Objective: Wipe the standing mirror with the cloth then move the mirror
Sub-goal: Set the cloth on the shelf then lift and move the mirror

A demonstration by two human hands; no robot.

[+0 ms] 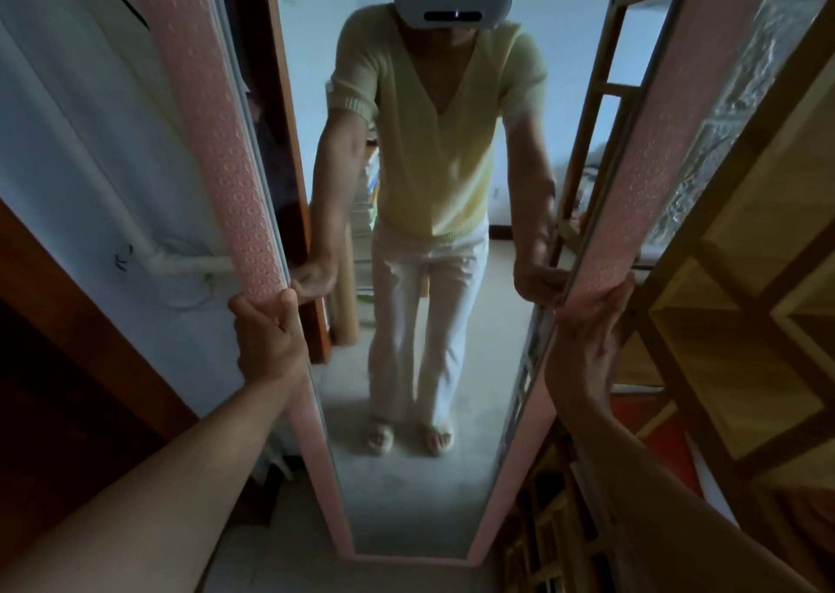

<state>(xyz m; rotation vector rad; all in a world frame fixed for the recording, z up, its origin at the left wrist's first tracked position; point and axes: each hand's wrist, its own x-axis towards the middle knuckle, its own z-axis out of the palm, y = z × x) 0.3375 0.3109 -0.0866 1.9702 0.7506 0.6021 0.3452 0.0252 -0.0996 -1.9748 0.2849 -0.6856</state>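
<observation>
Gripping mirror [409, 479] between fingers [283, 307].

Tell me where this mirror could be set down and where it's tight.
Both hands, left hand and right hand, grip the mirror's pink frame. Bare floor shows just in front of the mirror's foot, between the arms. The right is crowded by the wooden shelf; the left is hemmed by the white wall and its pipe.
</observation>
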